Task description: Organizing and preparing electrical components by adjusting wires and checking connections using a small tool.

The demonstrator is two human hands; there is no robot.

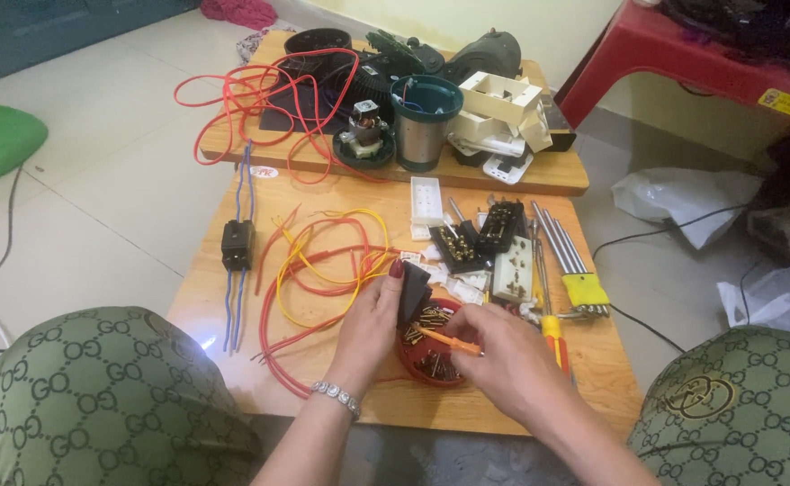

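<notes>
Two hands worked over the red dish (424, 371) of screws. Our left hand (370, 326) gripped a black socket part (412, 291) upright, underside toward us; right hand (503, 358) pinched an orange screwdriver (449, 341) w/ tip near it. Wires (323, 265) and more sockets (500, 225) lay beyond on the wooden table (233, 360).

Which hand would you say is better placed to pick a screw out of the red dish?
Probably the right hand: it hovers over the red dish of screws holding only a thin orange screwdriver, while the left hand grips a black part.
</notes>
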